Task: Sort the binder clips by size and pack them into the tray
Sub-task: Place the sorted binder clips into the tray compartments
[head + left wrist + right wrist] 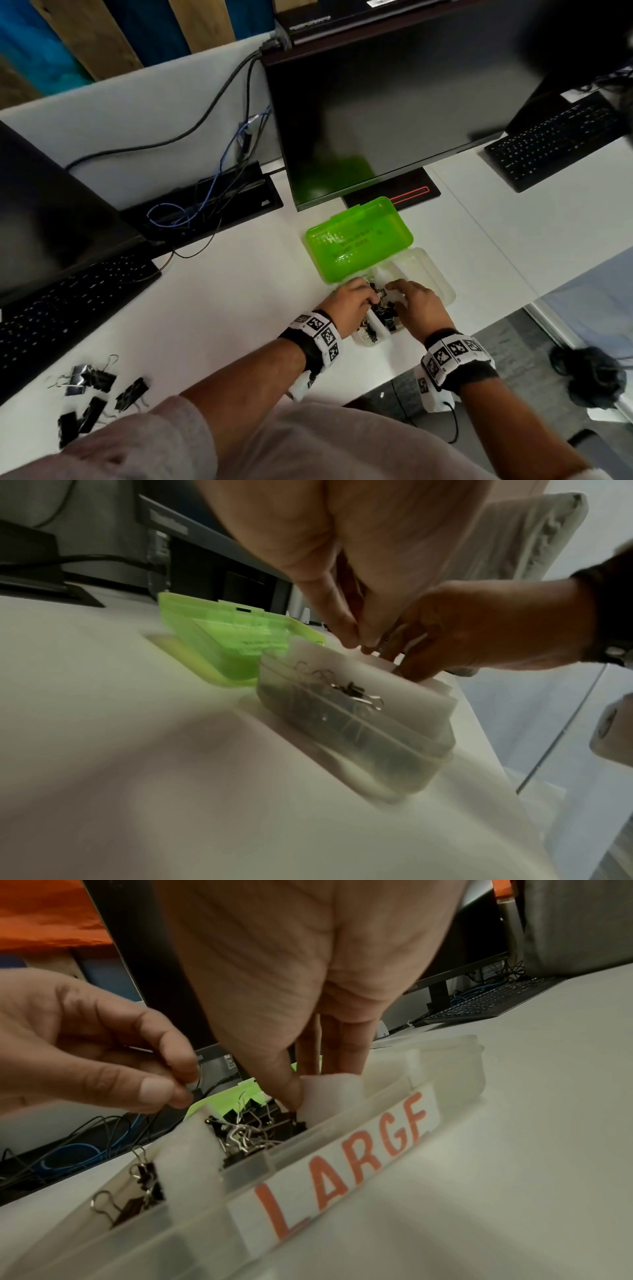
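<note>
**Both hands working clips into the tray**

Sleeves and forearms are filling the lower head view, reaching to the clear tray [442,284] on the bench [222,308]. Left hand [103,1053] is pinching something small and dark between thumb and forefinger, just above the middle compartment; it is likely a clip, though too little is showing to be sure. Right hand [308,988] is pointing its straight fingers down against the white divider [329,1093] beside that compartment, gripping nothing. Small binder clips [250,1131] are piling up beneath both hands. Larger clips [99,397] are lying well off behind the left hand. They are probably light and stiff, with slippery wire loops that tangle; gripping the black body should be surest.
</note>
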A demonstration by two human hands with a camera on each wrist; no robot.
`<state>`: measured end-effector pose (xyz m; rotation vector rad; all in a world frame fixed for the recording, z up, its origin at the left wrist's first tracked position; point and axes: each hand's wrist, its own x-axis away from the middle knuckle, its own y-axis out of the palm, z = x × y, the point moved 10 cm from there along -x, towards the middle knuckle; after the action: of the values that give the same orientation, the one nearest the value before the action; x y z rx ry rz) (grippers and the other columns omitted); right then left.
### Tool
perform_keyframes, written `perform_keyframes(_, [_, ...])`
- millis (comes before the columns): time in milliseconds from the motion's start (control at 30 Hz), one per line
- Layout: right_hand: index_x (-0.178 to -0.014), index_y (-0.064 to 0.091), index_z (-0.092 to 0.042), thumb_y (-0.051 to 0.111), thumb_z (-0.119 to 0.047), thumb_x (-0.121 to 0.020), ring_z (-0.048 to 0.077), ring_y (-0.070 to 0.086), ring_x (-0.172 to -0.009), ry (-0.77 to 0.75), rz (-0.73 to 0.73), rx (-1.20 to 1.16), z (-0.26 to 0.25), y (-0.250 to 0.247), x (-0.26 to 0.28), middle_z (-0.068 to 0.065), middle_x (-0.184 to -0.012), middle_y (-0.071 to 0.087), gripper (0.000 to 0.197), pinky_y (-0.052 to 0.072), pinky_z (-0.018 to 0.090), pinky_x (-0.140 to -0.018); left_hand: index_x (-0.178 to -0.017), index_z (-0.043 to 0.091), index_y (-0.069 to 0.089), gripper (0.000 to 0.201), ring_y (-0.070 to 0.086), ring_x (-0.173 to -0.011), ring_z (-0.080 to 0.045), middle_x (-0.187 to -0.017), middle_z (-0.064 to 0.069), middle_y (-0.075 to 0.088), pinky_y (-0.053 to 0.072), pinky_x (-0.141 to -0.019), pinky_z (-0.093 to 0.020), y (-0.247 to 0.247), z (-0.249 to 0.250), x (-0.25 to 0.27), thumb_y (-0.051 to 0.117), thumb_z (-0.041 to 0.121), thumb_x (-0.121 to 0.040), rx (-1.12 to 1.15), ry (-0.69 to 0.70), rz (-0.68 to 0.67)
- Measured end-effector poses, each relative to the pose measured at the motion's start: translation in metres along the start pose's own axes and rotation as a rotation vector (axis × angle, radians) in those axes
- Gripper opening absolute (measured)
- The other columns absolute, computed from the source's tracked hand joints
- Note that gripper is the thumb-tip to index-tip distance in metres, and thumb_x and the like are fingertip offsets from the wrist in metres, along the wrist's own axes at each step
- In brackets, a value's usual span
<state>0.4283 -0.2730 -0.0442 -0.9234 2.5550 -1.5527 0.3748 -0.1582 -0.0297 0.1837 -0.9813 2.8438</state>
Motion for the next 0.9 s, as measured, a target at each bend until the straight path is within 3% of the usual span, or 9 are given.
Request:
perform_keyframes(200, [-0.108,0.061,-0.026,0.056,-0.007,-0.08,0.033,0.063,-0.087,0.026,-0.008,0.017,0.0,-0.001,0.0,0.014,-0.1,0.066,0.034,0.05,0.036,-0.075,-0.103,0.012,0.065,0.022,0.059,-0.086,-0.009,-0.105,-0.001,0.055,0.05,-0.084,-0.017,-0.05,-0.043,0.048,0.055,0.0,-0.087,0.101,-0.058,0.209])
perform_keyframes(333, [-0.1,0.067,-0.026,0.06,-0.014,-0.081,0.031,0.066,-0.086,0.012,-0.022,0.159,-0.013,-0.016,-0.002,0.01,-0.106,0.068,0.023,0.054,0.038,-0.073,-0.102,0.019,0.064,0.025,0.058,-0.092,-0.01,-0.103,0.006,0.054,0.051,-0.087,-0.024,-0.089,-0.103,0.112,0.056,0.002,-0.086,0.068,-0.237,0.351])
perform_keyframes(467, [-0.09,0.072,-0.014,0.066,-0.003,-0.075,0.034,0.064,-0.091,-0.254,0.056,0.194,-0.094,-0.018,-0.022,0.014,-0.1,0.07,0.02,0.055,0.043,-0.075,-0.105,0.022,0.062,0.028,0.05,-0.107,-0.011,-0.11,0.005,0.053,0.041,-0.101,-0.031,-0.127,-0.166,0.213,0.055,0.005,-0.085,-0.073,-0.476,0.462])
perform_keyframes(633, [-0.09,0.072,-0.013,0.069,0.0,-0.072,0.032,0.063,-0.094,-0.563,-0.081,0.191,-0.207,0.059,-0.021,0.01,-0.094,0.071,0.023,0.052,0.036,-0.082,-0.105,0.024,0.063,0.029,0.046,-0.11,-0.019,-0.117,0.003,0.053,0.041,-0.1,-0.035,-0.159,-0.197,0.33,0.062,0.01,-0.08,-0.253,-0.679,0.621])
perform_keyframes(767, [-0.11,0.065,-0.022,0.054,-0.015,-0.087,0.021,0.054,-0.112,-0.707,-0.409,0.344,-0.267,0.163,0.011,0.001,-0.116,0.064,0.026,0.043,0.032,-0.097,-0.116,0.025,0.058,0.037,0.042,-0.118,-0.022,-0.128,0.002,0.048,0.041,-0.102,-0.04,-0.171,-0.199,0.411,0.065,0.021,-0.08,-0.336,-0.857,0.776])
perform_keyframes(900, [-0.116,0.061,-0.024,0.047,-0.017,-0.09,0.019,0.05,-0.116,-0.851,-0.572,0.422,-0.32,0.23,0.05,0.0,-0.123,0.059,0.03,0.039,0.029,-0.099,-0.126,0.024,0.05,0.055,0.039,-0.124,-0.023,-0.136,0.0,0.043,0.045,-0.097,-0.043,-0.161,-0.202,0.478,0.071,0.034,-0.076,-0.311,-1.046,0.898])
